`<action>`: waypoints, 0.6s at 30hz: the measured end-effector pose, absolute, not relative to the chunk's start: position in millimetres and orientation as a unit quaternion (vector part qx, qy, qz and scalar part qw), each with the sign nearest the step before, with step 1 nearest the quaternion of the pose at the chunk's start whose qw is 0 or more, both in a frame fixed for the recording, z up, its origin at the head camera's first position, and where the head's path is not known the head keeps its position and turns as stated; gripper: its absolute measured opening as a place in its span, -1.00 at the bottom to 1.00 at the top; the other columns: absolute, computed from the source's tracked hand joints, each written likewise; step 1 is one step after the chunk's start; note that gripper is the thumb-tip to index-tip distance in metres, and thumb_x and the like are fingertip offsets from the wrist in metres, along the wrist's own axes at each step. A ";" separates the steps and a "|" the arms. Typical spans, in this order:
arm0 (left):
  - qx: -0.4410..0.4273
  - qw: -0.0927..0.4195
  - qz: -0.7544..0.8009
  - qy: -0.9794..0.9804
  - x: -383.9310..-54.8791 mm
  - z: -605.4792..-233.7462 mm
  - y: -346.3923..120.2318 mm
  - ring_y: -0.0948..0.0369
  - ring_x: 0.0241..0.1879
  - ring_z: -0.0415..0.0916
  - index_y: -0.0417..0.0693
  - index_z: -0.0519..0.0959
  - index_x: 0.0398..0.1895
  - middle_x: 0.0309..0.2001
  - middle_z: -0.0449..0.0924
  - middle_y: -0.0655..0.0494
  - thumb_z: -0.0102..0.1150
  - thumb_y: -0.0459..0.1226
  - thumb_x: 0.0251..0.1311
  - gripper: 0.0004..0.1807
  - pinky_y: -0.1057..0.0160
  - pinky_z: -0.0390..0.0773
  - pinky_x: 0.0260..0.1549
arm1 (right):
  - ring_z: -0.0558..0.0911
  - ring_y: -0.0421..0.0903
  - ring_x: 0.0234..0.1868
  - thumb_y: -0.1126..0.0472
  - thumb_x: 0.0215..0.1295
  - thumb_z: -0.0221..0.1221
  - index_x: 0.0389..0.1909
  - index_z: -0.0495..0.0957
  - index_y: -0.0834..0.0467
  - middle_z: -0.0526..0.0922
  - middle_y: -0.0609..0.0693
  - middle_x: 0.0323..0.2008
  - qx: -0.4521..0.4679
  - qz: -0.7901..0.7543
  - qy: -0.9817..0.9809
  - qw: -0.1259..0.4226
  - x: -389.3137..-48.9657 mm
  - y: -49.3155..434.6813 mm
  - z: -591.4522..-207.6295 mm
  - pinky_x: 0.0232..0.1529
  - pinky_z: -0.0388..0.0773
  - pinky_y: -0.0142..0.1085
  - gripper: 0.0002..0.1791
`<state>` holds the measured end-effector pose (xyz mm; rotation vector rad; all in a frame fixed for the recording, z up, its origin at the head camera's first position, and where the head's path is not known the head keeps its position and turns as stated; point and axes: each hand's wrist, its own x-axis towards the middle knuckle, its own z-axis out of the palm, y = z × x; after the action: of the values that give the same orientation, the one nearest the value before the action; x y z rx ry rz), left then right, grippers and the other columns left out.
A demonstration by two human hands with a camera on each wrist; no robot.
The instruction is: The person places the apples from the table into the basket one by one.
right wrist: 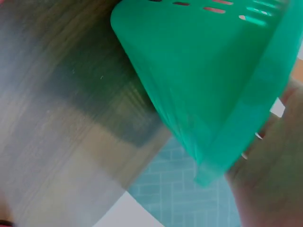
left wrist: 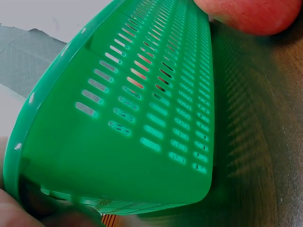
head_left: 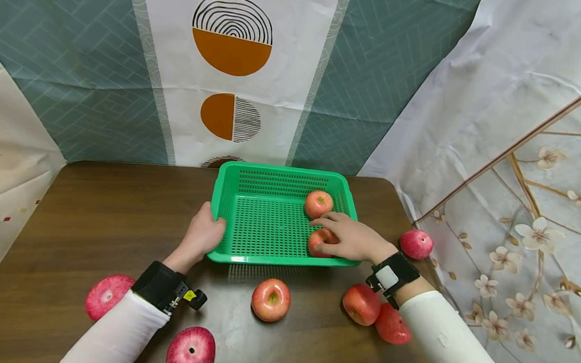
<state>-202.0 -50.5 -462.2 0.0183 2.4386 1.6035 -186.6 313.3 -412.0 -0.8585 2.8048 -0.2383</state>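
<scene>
Sleeves [head_left: 116,334] face a green basket [head_left: 275,260], long axis crosswise, left grip [head_left: 203,232] clasping it, right grip [head_left: 351,238] an apple [head_left: 320,238].

apples [head_left: 271,299]: 8 | basket [head_left: 285,260]: 1 | hands [head_left: 204,233] [head_left: 354,239]: 2 | wrist straps [head_left: 156,285]: 2 | sleeves [head_left: 118,332]: 2 | table [head_left: 118,215]: 1

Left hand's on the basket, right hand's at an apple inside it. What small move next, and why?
I'd probably have the right hand release the front apple and lift clear: that apple appears to be low inside the green basket, near the rear apple, the left hand grips the rim, and another apple lies just outside.
</scene>
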 end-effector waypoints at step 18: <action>0.008 0.113 0.542 0.833 -202.9 -462.5 -52.2 -0.11 -0.18 0.53 -0.35 0.09 0.33 0.06 0.37 -0.32 -0.24 -0.29 0.47 -0.53 0.02 0.63 -0.38 | 0.16 0.15 0.38 -0.08 0.27 0.24 0.51 0.15 0.03 0.18 0.20 0.42 -0.206 -0.109 0.971 -0.052 -159.5 349.4 -411.5 0.22 0.38 0.15 -0.16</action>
<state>-202.9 -52.2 -462.5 0.0245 2.4440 1.5895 -159.5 349.4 -411.5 -0.6688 3.1569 -0.3532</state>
